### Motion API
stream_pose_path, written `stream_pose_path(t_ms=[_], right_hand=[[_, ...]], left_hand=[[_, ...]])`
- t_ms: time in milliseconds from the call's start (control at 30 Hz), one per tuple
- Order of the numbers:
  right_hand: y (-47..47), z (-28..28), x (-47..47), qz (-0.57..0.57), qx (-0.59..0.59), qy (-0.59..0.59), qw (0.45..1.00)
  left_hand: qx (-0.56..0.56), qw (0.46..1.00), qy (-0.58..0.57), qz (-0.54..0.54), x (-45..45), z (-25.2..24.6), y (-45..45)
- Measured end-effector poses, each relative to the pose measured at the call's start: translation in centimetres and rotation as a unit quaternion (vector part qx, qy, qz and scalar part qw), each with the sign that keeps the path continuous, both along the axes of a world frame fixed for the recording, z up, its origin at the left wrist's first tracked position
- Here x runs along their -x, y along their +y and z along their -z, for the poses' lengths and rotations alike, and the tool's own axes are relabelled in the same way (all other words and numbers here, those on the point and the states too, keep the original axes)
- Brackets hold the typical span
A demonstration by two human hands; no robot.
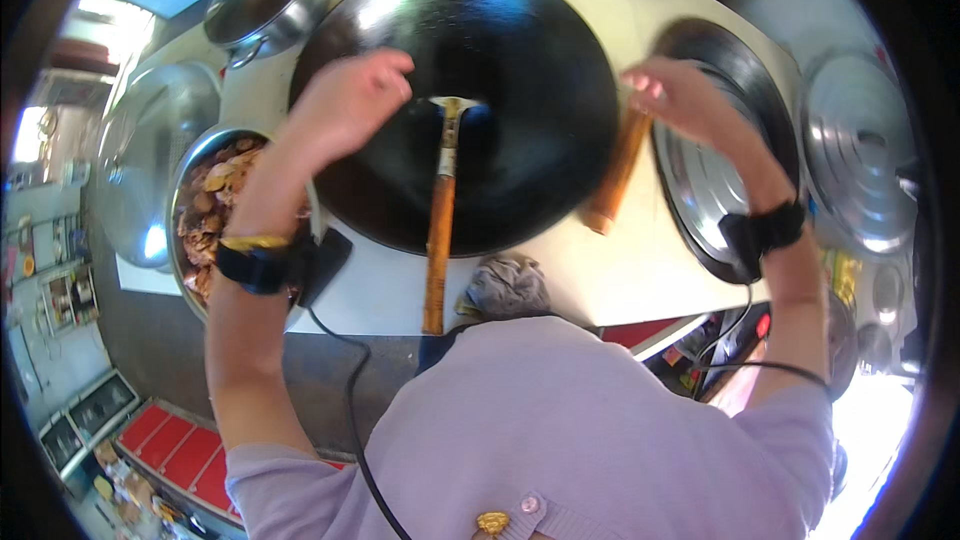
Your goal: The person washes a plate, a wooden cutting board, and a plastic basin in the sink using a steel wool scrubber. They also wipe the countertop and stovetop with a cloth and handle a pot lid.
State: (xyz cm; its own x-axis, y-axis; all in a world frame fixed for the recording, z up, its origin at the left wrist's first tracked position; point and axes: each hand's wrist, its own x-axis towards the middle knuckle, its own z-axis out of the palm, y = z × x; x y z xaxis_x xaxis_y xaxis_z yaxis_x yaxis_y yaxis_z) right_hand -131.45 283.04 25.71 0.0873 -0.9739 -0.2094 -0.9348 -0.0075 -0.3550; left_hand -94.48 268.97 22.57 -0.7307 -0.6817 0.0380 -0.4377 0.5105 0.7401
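Observation:
A large black wok (525, 187) stands before me on the table. A wok turner (442, 217) lies across it, metal head inside and wooden handle over the near rim. My left hand (360, 94) hovers above the wok's left side, fingers loosely curled, with nothing seen in them. Near the right rim, my right hand (671, 94) is blurred, its fingertips by the upper end of a thick wooden handle (619, 180). Whether those fingers touch it, I cannot tell. A crumpled grey cloth (506, 285) lies at the near edge.
Under my left forearm stands a metal bowl of chopped meat pieces (214, 187). Behind it are a clear lid (142, 180) and a lidded steel pot (292, 11). Right of the wok lies a dark round pan with a metal lid (697, 180). A cable (352, 382) hangs from my left wrist.

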Motion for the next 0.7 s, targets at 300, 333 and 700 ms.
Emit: stream_pose_path(t_ms=[300,333,700], right_hand=[[13.7,11.6,-5.6,0.332,-0.108,0.033,0.936],[13.7,12.9,-6.2,0.365,-0.100,0.001,0.926],[10.1,9.6,-1.3,0.287,-0.056,-0.156,0.943]], left_hand=[[-0.006,0.983,-0.178,-0.035,1.5,7.0,15.5],[0.007,0.980,-0.195,-0.044,0.9,7.5,16.5],[-0.040,0.957,-0.232,-0.170,-1.5,9.8,20.0]])
